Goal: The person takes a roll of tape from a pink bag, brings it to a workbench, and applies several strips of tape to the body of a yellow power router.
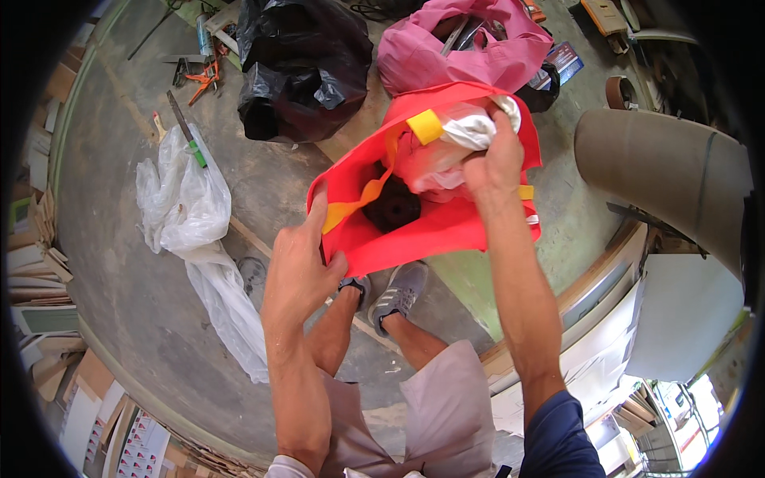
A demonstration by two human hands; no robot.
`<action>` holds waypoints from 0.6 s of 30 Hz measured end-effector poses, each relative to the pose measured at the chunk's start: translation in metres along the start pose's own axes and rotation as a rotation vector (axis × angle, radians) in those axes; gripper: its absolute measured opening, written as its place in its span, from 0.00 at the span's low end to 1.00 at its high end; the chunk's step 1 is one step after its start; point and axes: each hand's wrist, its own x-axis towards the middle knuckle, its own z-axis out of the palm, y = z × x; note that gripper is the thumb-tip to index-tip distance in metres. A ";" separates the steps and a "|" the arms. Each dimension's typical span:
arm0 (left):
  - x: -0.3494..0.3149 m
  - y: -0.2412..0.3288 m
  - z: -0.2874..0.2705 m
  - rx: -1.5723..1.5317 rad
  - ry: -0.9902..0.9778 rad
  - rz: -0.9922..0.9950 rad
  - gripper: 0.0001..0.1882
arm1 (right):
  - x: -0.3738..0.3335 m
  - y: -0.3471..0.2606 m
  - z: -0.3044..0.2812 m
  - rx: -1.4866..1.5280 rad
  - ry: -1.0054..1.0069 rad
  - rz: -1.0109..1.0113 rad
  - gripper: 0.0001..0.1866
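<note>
A red fabric bag (pixel 430 239) with yellow handles hangs in front of me, its mouth gaping upward. My left hand (pixel 301 255) grips the bag's left rim, thumb outside near the yellow strap (pixel 362 199). At the far right of the opening, my right hand (pixel 496 155) is closed on a bundled white plastic bag (pixel 472 131). Clear and pinkish plastic hangs below that bundle, inside the red bag. A dark round object (pixel 394 205) lies deep in the bag, too shaded to name.
Beyond the red bag stand a black plastic bag (pixel 303 72) and a pink bag (pixel 470 48) with items inside. Crumpled clear plastic sheeting (pixel 187 207) and a green-handled saw (pixel 187 131) lie left on the concrete floor. Orange-handled clamps (pixel 205 78) lie behind. A large brown roll (pixel 661 175) stands right.
</note>
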 end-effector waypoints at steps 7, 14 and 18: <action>-0.021 -0.045 0.005 -0.094 -0.011 -0.073 0.42 | -0.070 0.075 -0.058 -1.716 -0.863 0.247 0.26; -0.012 -0.079 -0.025 -0.201 -0.348 -0.278 0.36 | -0.134 -0.016 -0.019 -1.470 -0.801 0.325 0.21; -0.007 -0.020 -0.071 -0.298 -0.268 -0.320 0.29 | -0.060 -0.087 0.036 -1.505 -0.576 -0.232 0.13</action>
